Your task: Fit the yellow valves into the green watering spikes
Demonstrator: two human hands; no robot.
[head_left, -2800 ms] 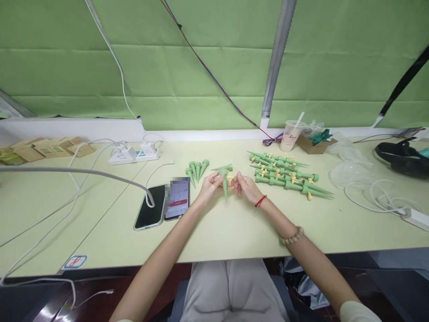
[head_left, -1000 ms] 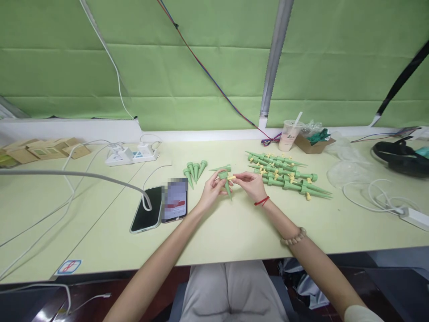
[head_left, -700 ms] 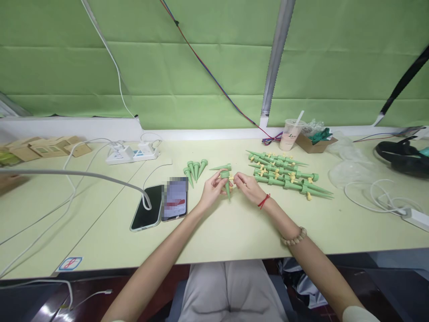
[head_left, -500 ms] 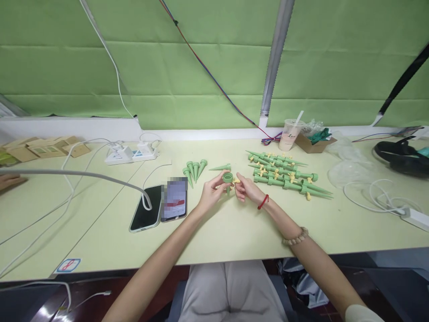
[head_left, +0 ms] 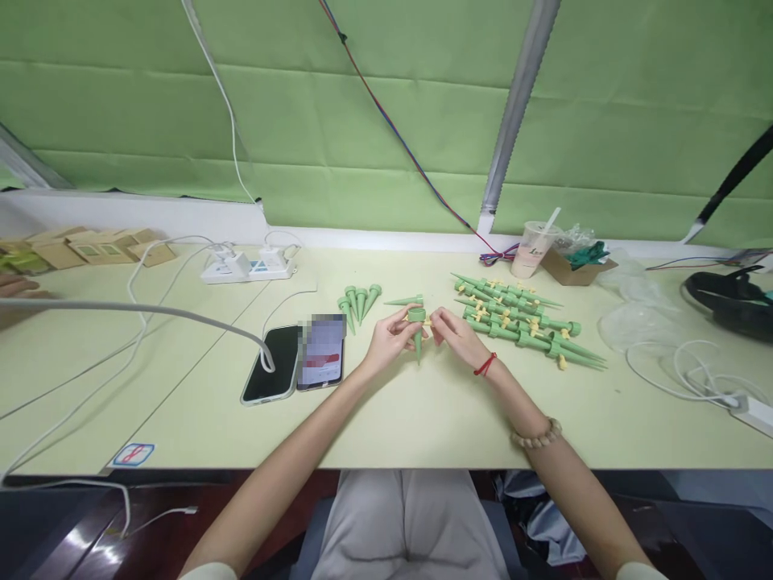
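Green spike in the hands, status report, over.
Left hand grips green spike, tip down. Right hand pinches small yellow piece at its collar. Loose spikes left, assembled pile right, phones near; nothing blocking.

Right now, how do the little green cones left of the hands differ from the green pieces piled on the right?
The left cluster of cones is a few plain green pieces; the right pile holds many more, with yellow parts fitted. The cluster fans out side by side; the pile lies in crossing rows. Both are green tapered spikes on the table.
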